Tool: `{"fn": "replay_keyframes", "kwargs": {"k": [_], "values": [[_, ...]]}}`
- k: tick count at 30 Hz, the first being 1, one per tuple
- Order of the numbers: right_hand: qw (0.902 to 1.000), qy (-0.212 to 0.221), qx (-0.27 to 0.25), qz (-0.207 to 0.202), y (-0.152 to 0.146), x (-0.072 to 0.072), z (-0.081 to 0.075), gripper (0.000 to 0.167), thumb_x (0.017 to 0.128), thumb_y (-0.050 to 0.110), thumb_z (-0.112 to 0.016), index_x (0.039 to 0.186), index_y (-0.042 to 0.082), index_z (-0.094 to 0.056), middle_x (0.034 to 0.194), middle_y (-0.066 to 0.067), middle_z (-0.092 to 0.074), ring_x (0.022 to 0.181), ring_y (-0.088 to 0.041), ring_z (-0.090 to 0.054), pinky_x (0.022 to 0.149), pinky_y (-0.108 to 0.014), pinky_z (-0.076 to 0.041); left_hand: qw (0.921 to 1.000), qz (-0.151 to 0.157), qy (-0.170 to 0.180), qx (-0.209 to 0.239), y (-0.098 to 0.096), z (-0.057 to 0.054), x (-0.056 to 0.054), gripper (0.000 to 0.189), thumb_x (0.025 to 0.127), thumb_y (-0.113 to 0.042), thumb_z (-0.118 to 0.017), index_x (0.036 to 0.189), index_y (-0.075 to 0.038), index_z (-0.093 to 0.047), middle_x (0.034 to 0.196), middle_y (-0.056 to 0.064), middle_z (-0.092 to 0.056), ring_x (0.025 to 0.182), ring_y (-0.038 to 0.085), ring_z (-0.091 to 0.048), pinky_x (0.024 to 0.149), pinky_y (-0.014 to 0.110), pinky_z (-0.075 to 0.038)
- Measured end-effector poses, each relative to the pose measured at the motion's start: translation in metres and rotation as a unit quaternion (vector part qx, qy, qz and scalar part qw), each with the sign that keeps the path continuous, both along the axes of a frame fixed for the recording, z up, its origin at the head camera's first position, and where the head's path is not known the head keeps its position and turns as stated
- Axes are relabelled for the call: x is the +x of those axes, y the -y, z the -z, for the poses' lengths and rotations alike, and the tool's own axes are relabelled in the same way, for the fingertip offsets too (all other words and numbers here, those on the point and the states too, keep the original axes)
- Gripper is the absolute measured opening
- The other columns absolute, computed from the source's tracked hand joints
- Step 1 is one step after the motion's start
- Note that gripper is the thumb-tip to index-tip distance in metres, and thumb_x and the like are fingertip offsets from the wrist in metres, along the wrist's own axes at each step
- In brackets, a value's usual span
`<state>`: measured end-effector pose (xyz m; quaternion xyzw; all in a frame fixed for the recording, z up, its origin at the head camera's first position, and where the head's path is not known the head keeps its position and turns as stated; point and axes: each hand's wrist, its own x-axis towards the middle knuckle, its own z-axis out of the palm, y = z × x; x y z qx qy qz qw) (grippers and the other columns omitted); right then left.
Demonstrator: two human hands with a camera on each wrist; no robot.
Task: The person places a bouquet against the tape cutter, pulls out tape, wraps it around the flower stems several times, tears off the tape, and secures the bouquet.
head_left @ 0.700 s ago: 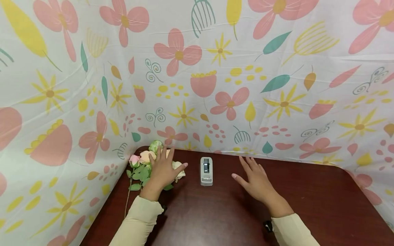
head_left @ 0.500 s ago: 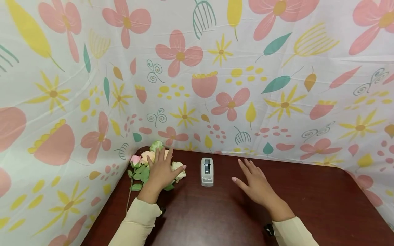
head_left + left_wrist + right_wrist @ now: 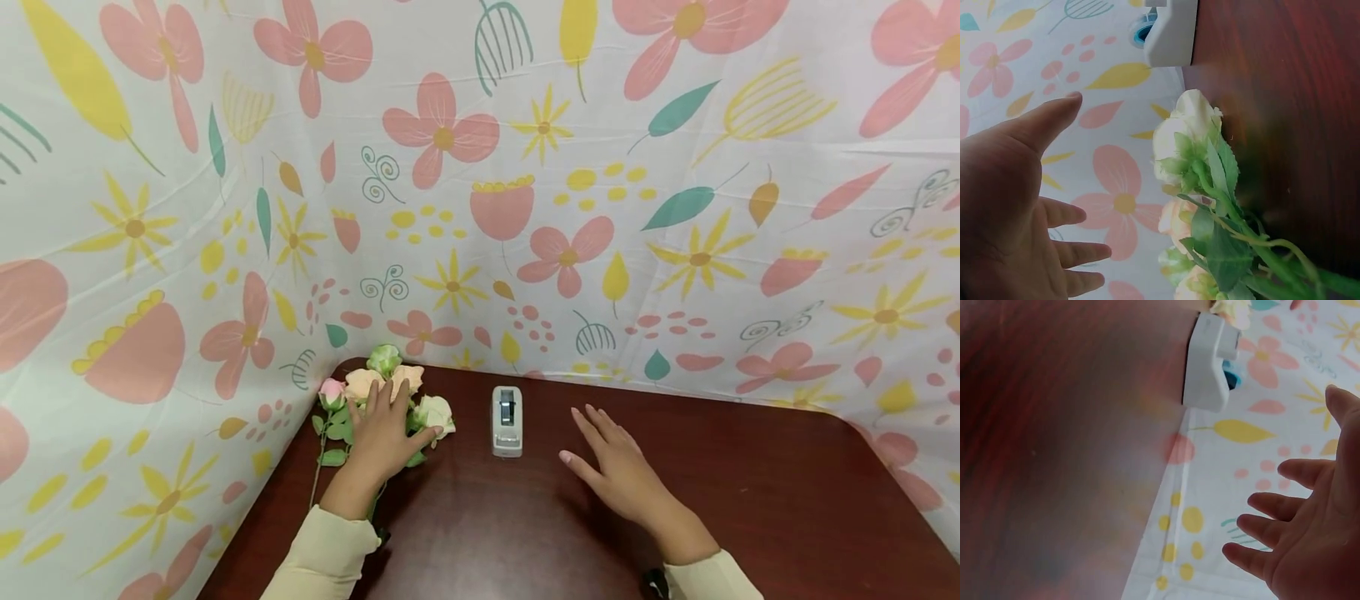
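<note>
Several artificial roses lie at the table's left back corner: a pink rose [image 3: 332, 393], a white rose [image 3: 435, 415], peach and green ones. My left hand [image 3: 384, 437] hovers above their stems with fingers spread, and the left wrist view shows a gap between that hand [image 3: 1016, 212] and the white rose [image 3: 1185, 134]. A white tape dispenser [image 3: 507, 423] stands upright mid-table, a roll of tape in it. To its right my right hand [image 3: 618, 471] is held over the table, fingers extended and holding nothing; the dispenser [image 3: 1207, 365] is apart from it in the right wrist view.
The dark reddish-brown table [image 3: 750, 483] has rounded back corners. A white floral-printed cloth [image 3: 562, 167] hangs along its back and left sides, close behind the roses and the dispenser.
My left hand has moved slightly down and toward me, baring more of the peach and white roses. The right hand has also drawn back a little. Roses and dispenser stay put.
</note>
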<state>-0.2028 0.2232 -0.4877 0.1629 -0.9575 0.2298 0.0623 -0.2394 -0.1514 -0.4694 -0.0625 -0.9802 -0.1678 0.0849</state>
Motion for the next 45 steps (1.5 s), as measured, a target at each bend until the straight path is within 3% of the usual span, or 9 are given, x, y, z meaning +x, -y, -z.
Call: {"fn": "replay_keyframes", "kwargs": {"k": [4,11,22,29,45], "values": [[0.9999,0.012,-0.008,-0.002,0.002,0.002,0.002,0.075,0.1,0.061,-0.048,0.16,0.018,-0.032,0.165,-0.017,-0.03,0.152,-0.044,-0.026,0.114,-0.07,-0.024,1.0,-0.003,0.003,0.008,0.005,0.003,0.006,0.099,0.084,-0.06,-0.074,0.158,-0.01,-0.032,0.161,0.022,-0.032,0.154,0.047,-0.017,0.114,0.079,-0.005],[0.9993,0.037,-0.008,-0.003,0.005,0.008,0.007,0.074,0.101,0.062,-0.045,0.159,0.018,-0.034,0.164,-0.016,-0.031,0.151,-0.043,-0.028,0.113,-0.071,-0.026,0.9987,0.0,0.044,0.027,0.013,0.006,0.018,0.1,0.082,-0.049,-0.081,0.159,-0.01,-0.031,0.161,0.027,-0.031,0.153,0.05,-0.014,0.113,0.08,-0.005],[0.999,0.041,-0.014,-0.01,0.014,0.018,0.01,0.072,0.101,0.061,-0.047,0.158,0.019,-0.036,0.162,-0.016,-0.036,0.149,-0.042,-0.034,0.112,-0.069,-0.03,0.9973,-0.024,0.063,0.028,0.027,0.011,0.028,0.104,0.08,-0.053,-0.082,0.16,-0.013,-0.029,0.163,0.027,-0.027,0.155,0.049,-0.008,0.111,0.081,-0.007],[0.9983,0.054,-0.015,-0.018,0.019,0.023,0.013,0.073,0.1,0.063,-0.047,0.158,0.02,-0.037,0.162,-0.013,-0.038,0.149,-0.04,-0.035,0.112,-0.068,-0.031,0.9943,-0.034,0.096,0.031,0.034,0.016,0.038,0.108,0.078,-0.049,-0.084,0.159,-0.006,-0.028,0.162,0.032,-0.023,0.153,0.053,-0.01,0.11,0.081,-0.014],[0.9956,0.082,-0.027,-0.037,0.029,0.033,0.015,0.065,0.101,0.057,-0.052,0.155,0.022,-0.042,0.16,-0.009,-0.04,0.147,-0.038,-0.039,0.111,-0.068,-0.033,0.9872,-0.053,0.142,0.049,0.051,0.026,0.053,0.112,0.073,-0.047,-0.088,0.16,-0.01,-0.028,0.162,0.033,-0.021,0.151,0.057,-0.007,0.108,0.083,-0.013]]}}
